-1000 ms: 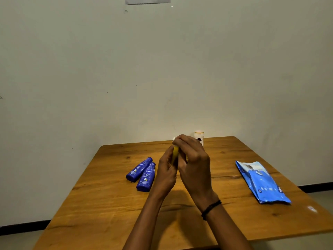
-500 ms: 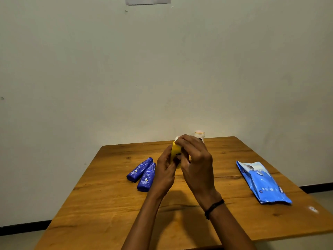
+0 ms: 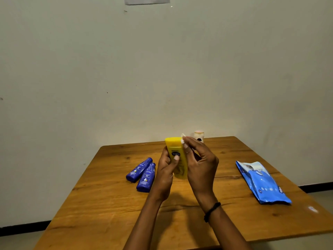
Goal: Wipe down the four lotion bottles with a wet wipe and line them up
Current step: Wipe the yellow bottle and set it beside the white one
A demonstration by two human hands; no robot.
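Two bare forearms, no sleeves anywhere. Thin black band point(image 3: 212, 212) looped round the right wrist, kinda like a hair tie. Pale, longish nails on the fingers point(image 3: 176, 157).

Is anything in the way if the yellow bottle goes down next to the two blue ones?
Nothing visible. The yellow bottle is held above bare table, and the blue bottles lie just to its left with open wood around them.

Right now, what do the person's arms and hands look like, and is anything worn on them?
Both forearms are bare, with no sleeves in view. The right wrist carries a thin black band. The left hand and right hand wear no gloves, and I see no rings. The fingernails look short and plain.
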